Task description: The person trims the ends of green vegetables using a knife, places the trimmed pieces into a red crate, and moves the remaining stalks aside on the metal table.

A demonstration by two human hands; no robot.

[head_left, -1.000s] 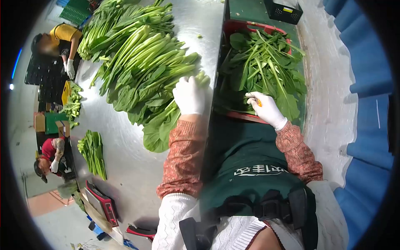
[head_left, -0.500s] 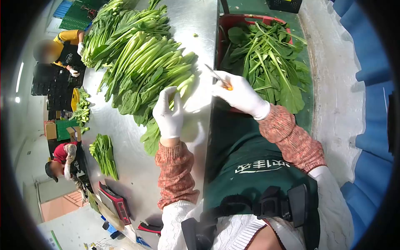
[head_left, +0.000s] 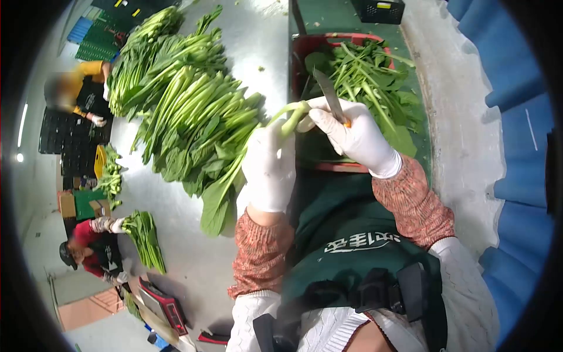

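Note:
My white-gloved left hand is closed around a stalk of leafy greens, whose broad leaf hangs out toward the left. The stalk's pale cut end points at my right hand, also gloved in white. A small knife is gripped in that right hand, its blade slanting up and away from me. Fingers of the right hand are right at the stalk's end. Beyond my left hand lies a large pile of leafy greens, stalk ends mostly turned toward me.
A red crate with loose leaves and stalks stands beside the metal table. Farther left lie a bundle of greens and a red scale. Two co-workers, one in a yellow sleeve, one in a red top, are across the table.
My left hand has picked up a stalk from the pile's near edge and brought it toward the right hand. The knife now points more upward. A co-worker's hand has reached the far bundle.

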